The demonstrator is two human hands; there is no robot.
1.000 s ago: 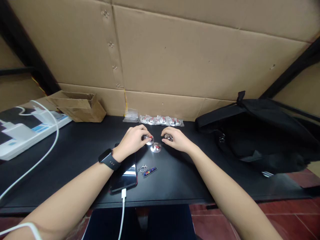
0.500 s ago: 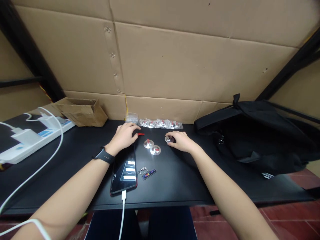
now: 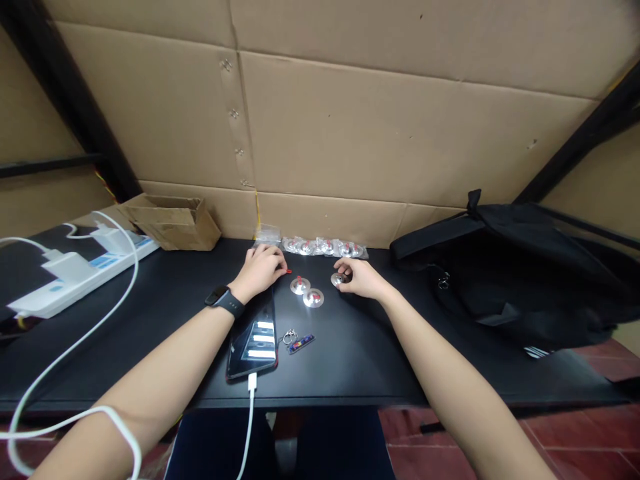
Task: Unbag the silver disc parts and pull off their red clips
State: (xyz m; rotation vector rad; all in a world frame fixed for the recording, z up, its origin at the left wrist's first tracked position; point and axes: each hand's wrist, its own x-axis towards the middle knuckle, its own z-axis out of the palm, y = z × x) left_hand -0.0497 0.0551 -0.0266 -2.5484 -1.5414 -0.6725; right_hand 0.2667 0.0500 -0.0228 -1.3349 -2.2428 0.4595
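My left hand (image 3: 261, 271) is low over the table, thumb and fingertips pinched at a small red strap (image 3: 289, 271). My right hand (image 3: 364, 279) grips a shiny metal finger cymbal (image 3: 339, 280) by its edge, thumb in front and fingers curled behind. Between the hands lie two more cymbals with red straps, one farther back (image 3: 300, 286) and one nearer (image 3: 313, 298), their rims touching or overlapping. Behind them, several cymbals in clear plastic bags (image 3: 326, 247) form a row along the cardboard wall.
Below my left wrist lies a phone (image 3: 254, 343) with a white cable (image 3: 251, 393) plugged in. A keychain (image 3: 301, 344) is beside it. At left are a power strip (image 3: 37, 300) and an open cardboard box (image 3: 175, 223); a black bag (image 3: 515, 267) takes up the right.
My left fingers have closed onto the red strap, which lay beside them before. My right fingers have lifted slightly and spread around the cymbal's edge. The view has shifted a little.
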